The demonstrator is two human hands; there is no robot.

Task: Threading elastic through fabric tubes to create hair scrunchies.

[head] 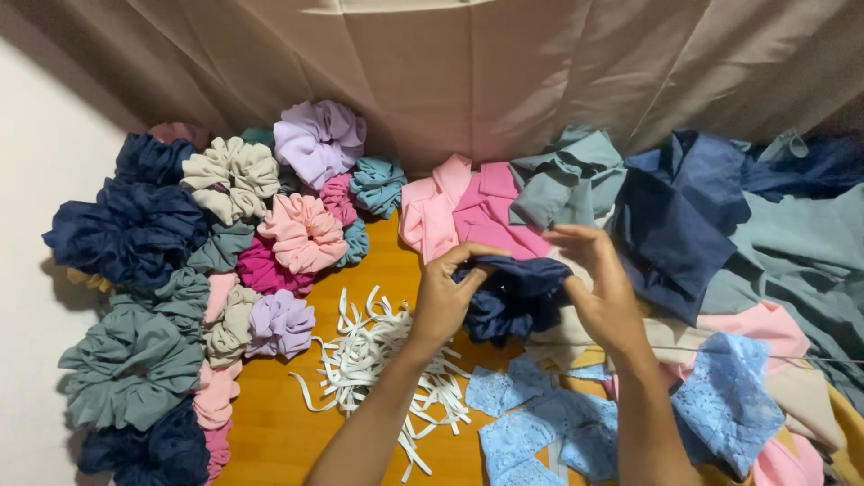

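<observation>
Head view: left hand point(443, 297) and right hand point(601, 292) both pinch a gathered navy scrunchie point(511, 297) at frame centre, fingers clamped on its fabric from 9 and 3 o'clock. Risk: gathers could slip from the grip, since the fabric is bunched and slack. Loose white elastic strips point(378, 360) at 7 o'clock lie near the left wrist and could get swept. Finished scrunchies point(234, 270) piled at 9 o'clock, well apart.

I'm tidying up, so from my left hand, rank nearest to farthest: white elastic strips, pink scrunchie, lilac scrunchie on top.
From the left hand:
1. White elastic strips, just below-left of it.
2. Pink scrunchie, left, mid-pile.
3. Lilac scrunchie, far up-left by the curtain.
</observation>
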